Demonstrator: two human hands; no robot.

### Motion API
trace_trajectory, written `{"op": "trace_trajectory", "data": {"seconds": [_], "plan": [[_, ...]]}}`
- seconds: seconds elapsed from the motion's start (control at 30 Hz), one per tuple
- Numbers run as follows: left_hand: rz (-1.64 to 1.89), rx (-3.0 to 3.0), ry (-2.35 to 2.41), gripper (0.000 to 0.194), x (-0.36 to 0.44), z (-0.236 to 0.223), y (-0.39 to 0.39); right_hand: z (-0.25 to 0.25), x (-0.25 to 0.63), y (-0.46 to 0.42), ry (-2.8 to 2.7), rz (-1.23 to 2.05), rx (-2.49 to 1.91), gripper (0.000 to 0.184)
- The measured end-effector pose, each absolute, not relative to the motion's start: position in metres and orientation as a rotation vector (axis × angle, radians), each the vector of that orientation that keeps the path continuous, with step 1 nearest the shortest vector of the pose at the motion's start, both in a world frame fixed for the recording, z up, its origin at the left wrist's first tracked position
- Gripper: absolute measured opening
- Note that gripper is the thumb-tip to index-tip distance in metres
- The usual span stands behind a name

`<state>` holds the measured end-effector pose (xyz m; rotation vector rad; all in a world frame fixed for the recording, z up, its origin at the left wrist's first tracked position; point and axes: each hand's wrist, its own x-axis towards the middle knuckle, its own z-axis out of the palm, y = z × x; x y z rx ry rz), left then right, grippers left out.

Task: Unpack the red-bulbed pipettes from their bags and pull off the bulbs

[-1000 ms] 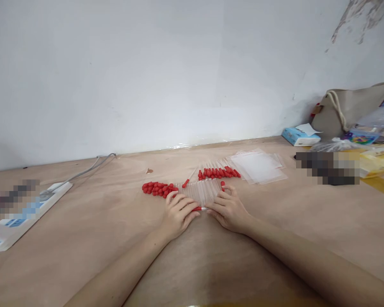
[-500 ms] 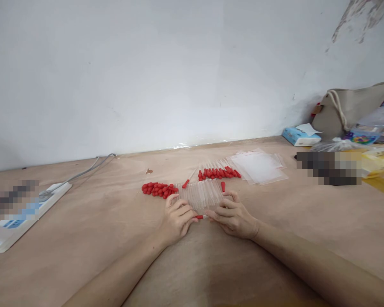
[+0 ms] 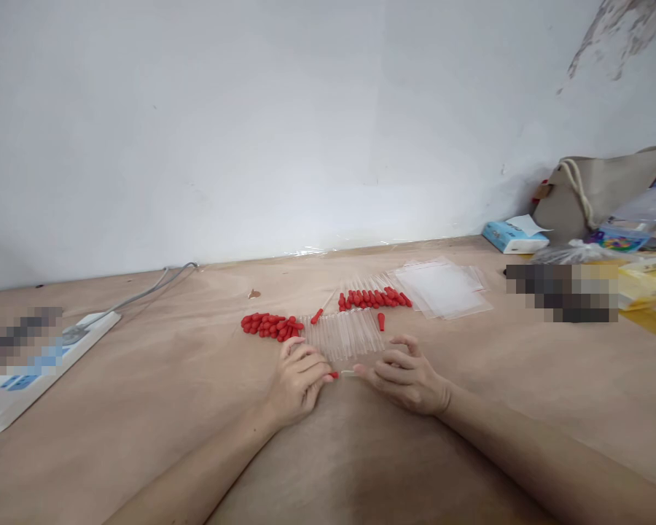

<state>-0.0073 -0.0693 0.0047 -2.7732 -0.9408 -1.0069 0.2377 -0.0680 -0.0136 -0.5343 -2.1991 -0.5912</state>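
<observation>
A red rubber dropper bulb (image 3: pixel 334 375) is pinched in my left hand (image 3: pixel 300 383), only its end showing past the fingertips. My right hand (image 3: pixel 407 375) grips a thin clear dropper tube (image 3: pixel 348 373), whose tip points left at the bulb across a small gap. Beyond the hands lies a row of loose clear tubes (image 3: pixel 342 334). Red bulbs are heaped in a pile (image 3: pixel 270 326) at the row's left, and one single bulb (image 3: pixel 381 321) lies at its right. Behind, several bulb-fitted droppers (image 3: pixel 375 297) lie side by side, with another dropper (image 3: pixel 318 316) slanting apart from them.
Clear plastic bags (image 3: pixel 442 288) are stacked right of the fitted droppers. Farther right are a blue tissue pack (image 3: pixel 514 235), a grey bag (image 3: pixel 617 186) and a blurred dark object (image 3: pixel 563 292). A white power strip (image 3: pixel 82 339) with a grey cable lies left. A wall backs the table.
The bulb and the tube, which were together between my fingertips, are now apart. My right hand has shifted slightly right with the tube, my left slightly left with the bulb.
</observation>
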Motion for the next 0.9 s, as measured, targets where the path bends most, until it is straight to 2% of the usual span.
{"op": "trace_trajectory", "data": {"seconds": [0.2,0.3,0.5,0.6,0.7,0.9], "plan": [[-1.329,-2.557,-1.221,0.017,-0.037,0.019,-0.046,-0.014,0.247,-0.056,-1.999,-0.394,-0.867,0.029],[-1.382,-2.327,-1.461,0.024,-0.049,0.028,-0.028,-0.007,0.238,-0.051,-2.006,-0.309,-1.013,0.028],[-1.212,-2.280,-1.760,0.025,-0.057,0.034,-0.008,0.008,0.207,-0.037,-1.924,-0.213,-1.109,0.014],[-1.002,-2.234,-1.766,0.016,-0.056,0.030,-0.006,0.006,0.190,-0.029,-1.946,-0.263,-1.099,0.013],[-0.861,-2.219,-1.731,0.016,-0.056,0.024,-0.007,0.000,0.176,-0.023,-2.004,-0.379,-1.122,0.012],[-0.946,-2.185,-1.567,0.020,-0.050,0.025,-0.013,-0.007,0.166,-0.022,-2.108,-0.489,-1.180,0.014]]}}
